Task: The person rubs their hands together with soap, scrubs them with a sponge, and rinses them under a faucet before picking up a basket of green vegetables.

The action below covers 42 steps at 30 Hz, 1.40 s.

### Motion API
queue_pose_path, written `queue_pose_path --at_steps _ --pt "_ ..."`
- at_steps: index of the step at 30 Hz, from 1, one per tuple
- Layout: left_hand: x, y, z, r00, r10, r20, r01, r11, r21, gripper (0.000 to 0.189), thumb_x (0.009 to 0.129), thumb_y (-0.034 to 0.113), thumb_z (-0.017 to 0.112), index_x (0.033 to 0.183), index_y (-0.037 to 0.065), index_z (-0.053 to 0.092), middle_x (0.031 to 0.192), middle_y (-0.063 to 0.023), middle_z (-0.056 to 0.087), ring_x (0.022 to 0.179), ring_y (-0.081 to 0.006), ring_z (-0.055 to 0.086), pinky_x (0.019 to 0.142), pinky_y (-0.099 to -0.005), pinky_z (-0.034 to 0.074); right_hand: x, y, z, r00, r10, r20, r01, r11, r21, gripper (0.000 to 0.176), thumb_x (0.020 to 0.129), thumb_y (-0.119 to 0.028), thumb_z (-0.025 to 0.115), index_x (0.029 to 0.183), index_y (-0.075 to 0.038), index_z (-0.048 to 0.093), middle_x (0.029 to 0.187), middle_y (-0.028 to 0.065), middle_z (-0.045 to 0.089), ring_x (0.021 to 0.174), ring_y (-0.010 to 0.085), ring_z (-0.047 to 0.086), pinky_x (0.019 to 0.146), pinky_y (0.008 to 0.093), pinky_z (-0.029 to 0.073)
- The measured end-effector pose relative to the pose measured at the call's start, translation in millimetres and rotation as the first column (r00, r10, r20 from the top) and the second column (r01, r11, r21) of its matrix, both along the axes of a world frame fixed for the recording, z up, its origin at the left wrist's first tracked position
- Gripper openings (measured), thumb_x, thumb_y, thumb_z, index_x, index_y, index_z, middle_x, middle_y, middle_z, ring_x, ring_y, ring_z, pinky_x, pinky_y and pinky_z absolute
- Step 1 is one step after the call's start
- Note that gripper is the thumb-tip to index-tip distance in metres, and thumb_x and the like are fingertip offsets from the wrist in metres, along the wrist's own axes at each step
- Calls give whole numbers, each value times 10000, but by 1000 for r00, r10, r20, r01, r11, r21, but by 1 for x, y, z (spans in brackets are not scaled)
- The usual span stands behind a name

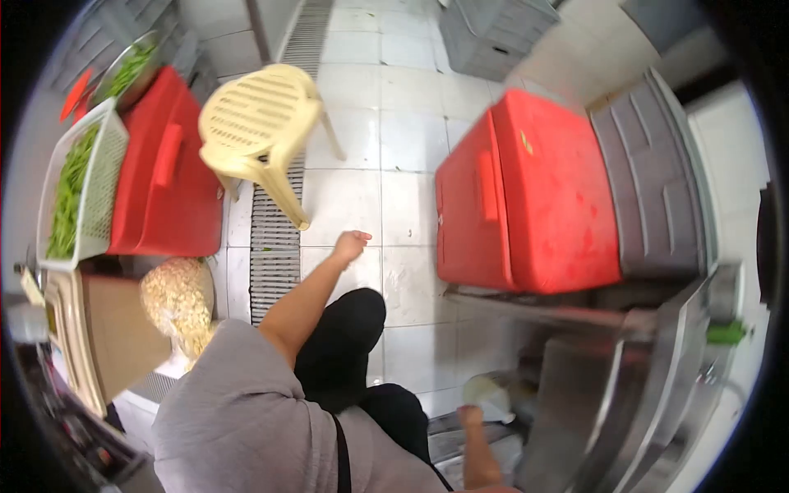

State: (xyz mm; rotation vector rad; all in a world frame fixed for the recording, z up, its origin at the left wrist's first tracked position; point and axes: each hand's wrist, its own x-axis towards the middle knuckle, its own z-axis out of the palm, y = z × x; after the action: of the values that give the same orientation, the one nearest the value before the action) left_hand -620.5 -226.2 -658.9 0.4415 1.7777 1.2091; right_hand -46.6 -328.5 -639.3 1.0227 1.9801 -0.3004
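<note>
My left hand [352, 246] hangs over the tiled floor [408, 197], to the right of a cream plastic stool [259, 119]. Its fingers are loosely curled together, and nothing shows in them. Low in the view, my right hand [471, 416] has its fingers closed at the edge of a pale round container [490, 398], beside a steel counter [575, 411]. Motion blurs this container, and what is inside it cannot be made out.
Left: red cooler box [156, 181], white basket of green vegetables [103, 189], metal bowl of greens [136, 74], bag of pale pieces [177, 300], cardboard box [123, 329]. Right: red cooler box [559, 197], grey crate [653, 181]. A drain grate [274, 271] crosses the floor; grey crates [493, 41] stand behind.
</note>
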Motion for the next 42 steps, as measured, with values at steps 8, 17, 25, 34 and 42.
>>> queue_pose_path --at_steps 8,17,25,34,42 --pt "-41 -87 104 830 263 -491 -377 915 -146 154 652 63 470 642 95 620 640 -146 579 638 -265 588 589 -372 450 -116 -8 177 699 -556 -450 602 797 -50 131 639 -144 519 676 -66 617 622 151 582 556 316 551 539 367 442" --pt "-184 -394 91 653 -309 -692 -562 415 -715 247 764 190 425 738 32 614 759 -146 602 688 -251 585 586 -371 452 -317 104 289 510 -3 -860 33 999 17 134 646 -37 447 578 -9 558 512 182 505 473 271 528 471 359 393" --pt "-185 -446 213 264 690 -674 -964 222 -150 156 698 143 523 760 16 589 787 -132 588 757 -249 562 625 -349 433 -414 175 230 712 84 -697 -189 979 -75 153 652 -104 468 634 -33 602 606 188 557 574 320 563 531 386 433" --pt "-61 -530 240 49 696 -716 -950 -189 -249 171 733 132 481 717 -11 573 736 -143 573 663 -255 524 611 -346 410 -593 187 290 705 308 -639 -543 814 -206 218 725 -210 496 693 -22 601 590 117 566 478 187 537 459 325 418" --pt "-63 -466 323 -771 577 268 -626 -765 -152 123 805 126 462 894 107 545 668 -28 494 494 -112 416 408 -230 345 -734 200 313 838 315 -446 -502 764 -404 178 742 -199 527 778 -33 578 585 50 542 458 129 507 392 270 396"
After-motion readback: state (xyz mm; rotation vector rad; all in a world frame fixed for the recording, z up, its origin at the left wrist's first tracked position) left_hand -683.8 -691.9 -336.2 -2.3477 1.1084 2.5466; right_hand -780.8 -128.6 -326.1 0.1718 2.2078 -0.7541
